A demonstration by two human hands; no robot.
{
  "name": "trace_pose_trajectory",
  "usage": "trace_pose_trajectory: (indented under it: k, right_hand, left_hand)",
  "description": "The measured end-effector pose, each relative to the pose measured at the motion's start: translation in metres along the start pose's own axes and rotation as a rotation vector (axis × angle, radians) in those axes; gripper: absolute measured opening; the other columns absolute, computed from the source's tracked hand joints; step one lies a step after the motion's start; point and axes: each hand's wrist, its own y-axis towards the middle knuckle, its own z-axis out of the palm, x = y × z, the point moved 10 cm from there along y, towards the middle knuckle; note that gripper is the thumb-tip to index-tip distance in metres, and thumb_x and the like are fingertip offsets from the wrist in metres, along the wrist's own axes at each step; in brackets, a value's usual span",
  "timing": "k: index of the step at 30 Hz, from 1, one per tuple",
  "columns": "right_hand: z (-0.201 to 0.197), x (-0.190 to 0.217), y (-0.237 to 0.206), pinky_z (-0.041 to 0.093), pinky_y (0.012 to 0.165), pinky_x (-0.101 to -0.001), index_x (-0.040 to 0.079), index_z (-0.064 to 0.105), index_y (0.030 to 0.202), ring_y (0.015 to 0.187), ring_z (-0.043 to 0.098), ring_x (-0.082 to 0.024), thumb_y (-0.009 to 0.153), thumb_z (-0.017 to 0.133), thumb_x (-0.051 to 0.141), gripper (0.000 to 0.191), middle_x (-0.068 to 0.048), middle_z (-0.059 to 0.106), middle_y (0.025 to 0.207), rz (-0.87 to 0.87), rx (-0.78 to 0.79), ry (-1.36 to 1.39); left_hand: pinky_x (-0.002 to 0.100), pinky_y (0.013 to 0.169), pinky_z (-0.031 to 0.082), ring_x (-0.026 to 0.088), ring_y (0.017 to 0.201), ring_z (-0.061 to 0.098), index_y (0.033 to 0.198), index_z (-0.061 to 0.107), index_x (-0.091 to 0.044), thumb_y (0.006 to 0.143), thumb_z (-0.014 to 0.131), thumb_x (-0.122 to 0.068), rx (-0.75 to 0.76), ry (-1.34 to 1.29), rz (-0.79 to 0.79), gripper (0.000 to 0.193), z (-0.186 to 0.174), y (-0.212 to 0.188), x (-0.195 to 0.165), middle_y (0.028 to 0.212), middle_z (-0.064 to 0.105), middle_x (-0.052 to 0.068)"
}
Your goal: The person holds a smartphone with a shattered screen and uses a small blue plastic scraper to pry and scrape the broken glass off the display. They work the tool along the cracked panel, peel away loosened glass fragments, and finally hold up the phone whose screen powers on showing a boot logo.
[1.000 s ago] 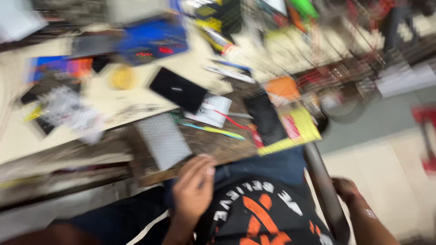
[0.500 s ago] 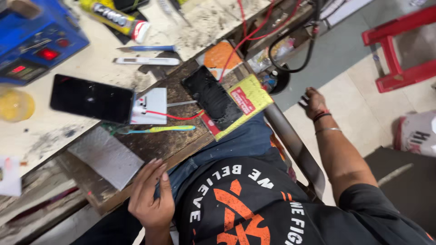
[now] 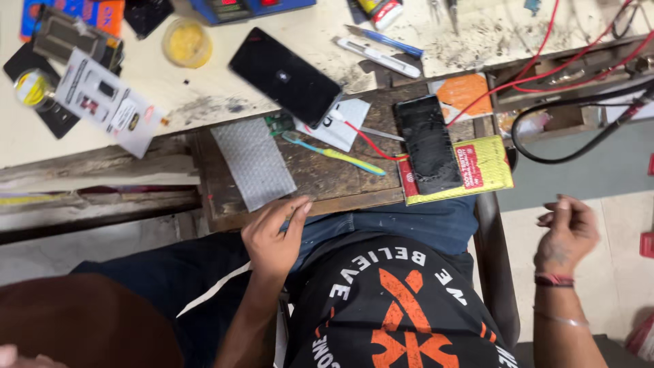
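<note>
My left hand [image 3: 272,235] rests at the front edge of the dark wooden work board [image 3: 327,184], fingers curled shut, with nothing visible inside them. It lies just below a grey textured mat [image 3: 253,162]. My right hand [image 3: 565,232] hangs in the air off to the right of the bench, over the floor, fingers loosely spread and holding nothing. A black phone [image 3: 285,76] lies on the bench top. A second dark phone [image 3: 428,143] lies on a yellow packet [image 3: 489,167]. A green and yellow toothbrush [image 3: 334,153] lies between the mat and that phone.
Red wires [image 3: 524,75] and a black cable loop [image 3: 579,133] run across the right side. A yellow tub [image 3: 186,42], utility knife [image 3: 378,58], blue pen [image 3: 385,41], white card [image 3: 334,126], blister card [image 3: 109,102] and solder reel [image 3: 30,88] are scattered on the pale bench [image 3: 218,95].
My right hand has drawn away from the bench's right corner, down and to the right. My left hand stays at the board's edge. The view has swung back over the bench.
</note>
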Motion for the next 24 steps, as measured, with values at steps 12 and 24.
trace_pose_trajectory:
  k: [12, 24]
  right_hand:
    - [0.115, 0.104, -0.065, 0.055, 0.09, -0.0303, 0.005, 0.071, 0.11, 0.1, 0.071, -0.023, 0.1, 0.074, 0.004, 0.01, -0.01, 0.072, 0.108, -0.669, 0.503, -0.557]
    - [0.163, 0.127, -0.074, 0.055, 0.084, -0.0276, 0.002, 0.073, 0.116, 0.088, 0.07, -0.019, 0.106, 0.076, 0.002, 0.01, -0.01, 0.071, 0.106, -0.556, 0.493, -0.586]
  left_hand:
    - [0.034, 0.066, 0.055, 0.025, 0.073, 0.071, 0.105, 0.079, -0.009, 0.095, 0.074, -0.013, -0.053, 0.055, -0.006, 0.013, -0.018, -0.001, 0.013, 0.081, 0.072, 0.01]
    - [0.027, 0.065, 0.055, 0.012, 0.068, 0.064, 0.17, -0.001, -0.01, 0.11, 0.063, -0.037, -0.517, -0.529, -0.096, 0.092, -0.191, 0.072, 0.065, 0.081, 0.071, 0.007]
